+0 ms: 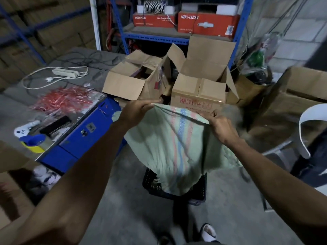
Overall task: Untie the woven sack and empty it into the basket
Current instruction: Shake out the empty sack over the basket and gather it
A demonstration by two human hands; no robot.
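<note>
Woven sack (177, 144) is held up over the black basket (198, 193) on the concrete floor (230, 218) | left hand (136, 110) and right hand (221, 126): each grip pinched on its upper edge | grey tabletop (16, 114) at left, open cardboard boxes (200, 85) and blue shelving (155, 37) behind.

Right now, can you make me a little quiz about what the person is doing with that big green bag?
1. True or false: both hands grip the upper edge of the woven sack.
2. What sits on the floor right under the sack? A) a red bucket B) a dark basket C) a white chair
3. Fill in: the sack's lower end hangs down into the ____.

Key:
1. True: the left hand and the right hand each pinch the top edge.
2. B: the basket is dark and slotted.
3. Basket; what is inside cannot be seen clearly.
</note>
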